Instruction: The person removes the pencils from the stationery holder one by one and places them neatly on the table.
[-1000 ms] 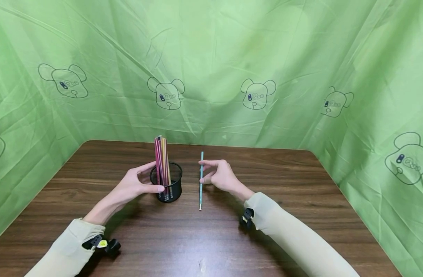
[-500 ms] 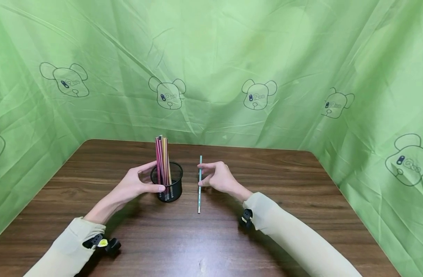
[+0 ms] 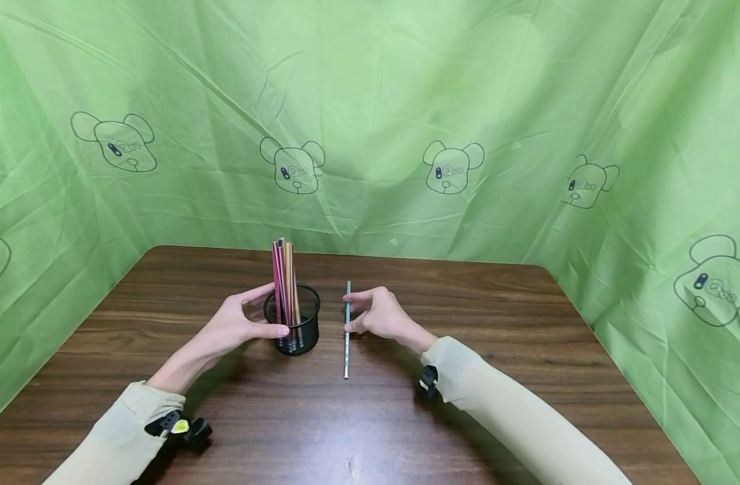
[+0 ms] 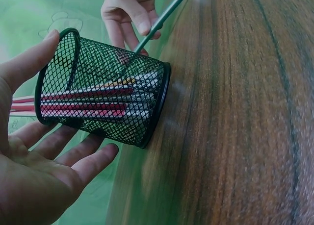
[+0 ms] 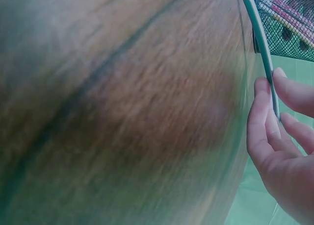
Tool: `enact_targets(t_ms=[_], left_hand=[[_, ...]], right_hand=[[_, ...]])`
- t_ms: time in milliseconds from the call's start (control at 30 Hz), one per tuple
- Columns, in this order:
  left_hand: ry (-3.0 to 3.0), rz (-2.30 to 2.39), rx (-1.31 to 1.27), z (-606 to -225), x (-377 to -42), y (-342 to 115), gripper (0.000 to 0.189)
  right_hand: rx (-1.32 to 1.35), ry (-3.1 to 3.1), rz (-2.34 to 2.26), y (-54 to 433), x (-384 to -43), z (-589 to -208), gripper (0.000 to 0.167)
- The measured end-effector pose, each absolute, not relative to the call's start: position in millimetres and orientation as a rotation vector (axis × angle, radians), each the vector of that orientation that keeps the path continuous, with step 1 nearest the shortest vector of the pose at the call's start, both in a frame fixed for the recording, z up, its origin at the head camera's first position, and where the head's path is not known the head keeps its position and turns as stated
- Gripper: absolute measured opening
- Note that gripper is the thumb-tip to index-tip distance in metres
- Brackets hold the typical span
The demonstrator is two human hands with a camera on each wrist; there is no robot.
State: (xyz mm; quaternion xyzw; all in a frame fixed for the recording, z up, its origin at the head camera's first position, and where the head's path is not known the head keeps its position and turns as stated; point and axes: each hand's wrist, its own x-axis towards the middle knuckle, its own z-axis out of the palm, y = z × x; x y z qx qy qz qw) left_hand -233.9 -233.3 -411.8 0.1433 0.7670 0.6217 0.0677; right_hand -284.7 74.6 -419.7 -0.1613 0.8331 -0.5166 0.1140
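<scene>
My left hand (image 3: 233,325) holds a black mesh pencil cup (image 3: 309,331) from its left side, thumb at the near rim and fingers round the far side. Several pencils (image 3: 283,269), mostly pink with a yellow one among them, stand in the cup and lean to its left; their lower ends show through the mesh (image 4: 105,63) in the left wrist view. To the right of the cup, my right hand (image 3: 384,314) pinches a teal pencil (image 3: 347,353) between thumb and fingers. That pencil (image 5: 261,36) has its metal-banded eraser end toward me, with the cup behind it in the right wrist view.
A dark wood-grain table (image 3: 466,296) lies under both hands. Green cloth (image 3: 370,101) with bear-head outlines hangs behind it and along both sides. Black straps with small devices (image 3: 178,427) sit at the wrists over pale sleeves.
My right hand has brought the teal pencil slightly toward me and to the left, nearer the cup. The left hand, the cup and its pencils stay in place.
</scene>
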Motion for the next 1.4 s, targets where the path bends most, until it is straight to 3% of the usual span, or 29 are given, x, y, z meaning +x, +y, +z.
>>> enact_targets(t_ms=[1400], left_hand=[[2.301, 1.894, 0.426, -410.8, -227.6, -232.3, 0.093]], right_hand=[[-0.438, 2.547, -1.337, 70.6, -284.6, -424.0, 0.053]])
